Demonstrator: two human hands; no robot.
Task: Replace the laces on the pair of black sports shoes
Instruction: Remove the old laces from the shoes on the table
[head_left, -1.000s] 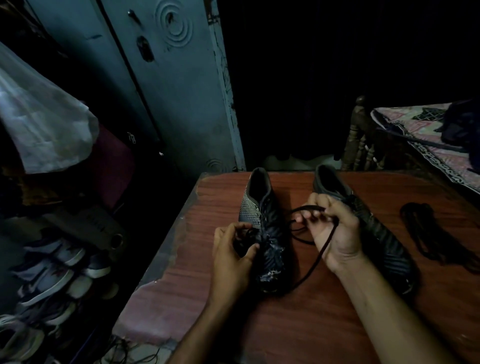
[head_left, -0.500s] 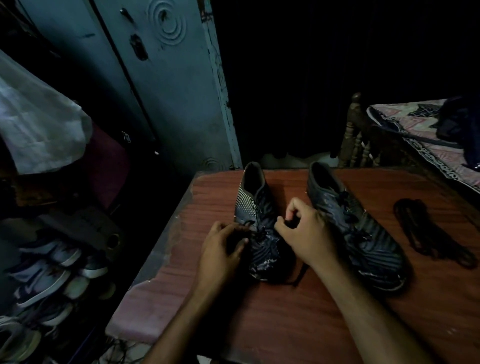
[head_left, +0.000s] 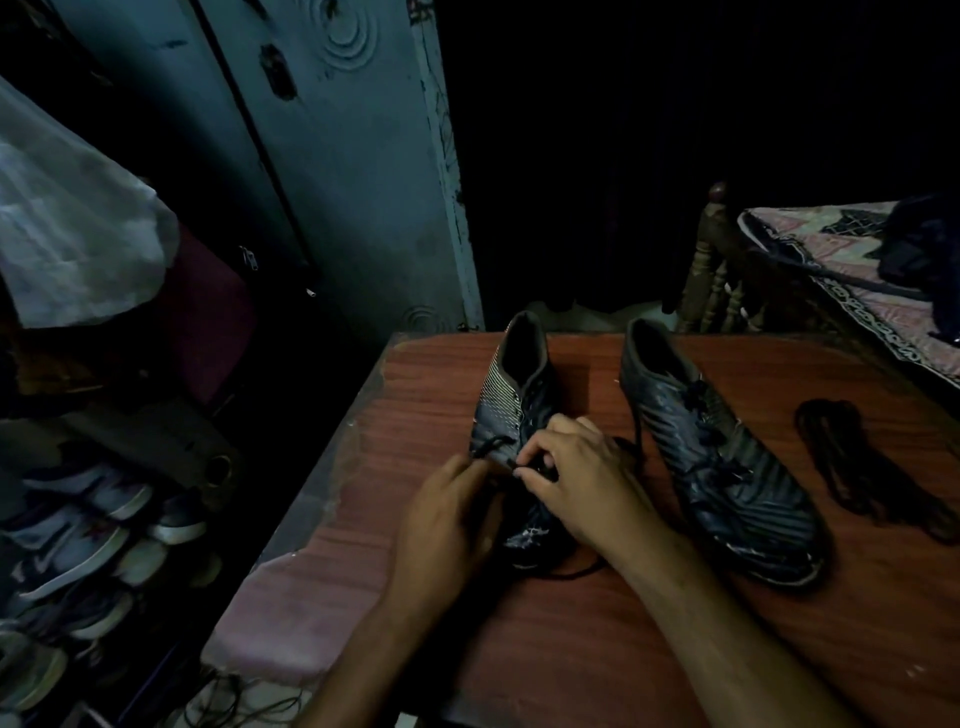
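Observation:
Two black sports shoes stand toe-toward-me on a reddish wooden table (head_left: 571, 649). The left shoe (head_left: 511, 395) lies under both hands. My left hand (head_left: 447, 525) grips its left side near the eyelets, where a short lace loop (head_left: 491, 446) sticks out. My right hand (head_left: 582, 478) pinches the black lace end (head_left: 519, 470) over the shoe's middle. More of that lace trails out below the toe (head_left: 571, 571). The right shoe (head_left: 717, 457) stands apart, laced.
A loose bundle of black laces (head_left: 872, 467) lies on the table's right side. A bed with a patterned cover (head_left: 841, 270) stands at the far right. A grey door (head_left: 337, 182) is behind, and several shoes (head_left: 78, 545) are stacked low on the left.
My right hand has come down from holding a raised lace loop between the shoes to the left shoe's eyelets, and now pinches the lace close to my left hand.

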